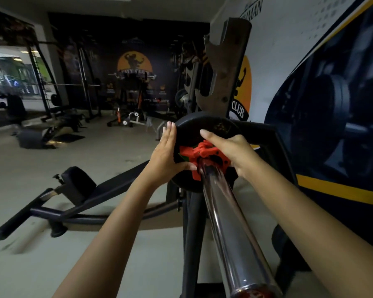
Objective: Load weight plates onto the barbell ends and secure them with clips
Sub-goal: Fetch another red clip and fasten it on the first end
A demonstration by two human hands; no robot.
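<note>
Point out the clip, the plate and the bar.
clip (194,154): head view, red body.
plate (192,125): head view, upper black face.
bar (230,222): head view, chrome sleeve mid-length.

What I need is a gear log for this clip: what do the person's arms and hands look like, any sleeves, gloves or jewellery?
The left forearm and right forearm are bare up to the frame's edge, with no sleeve in view. The left hand and right hand are bare too: no gloves, wraps, watch or rings that I can see.
</note>
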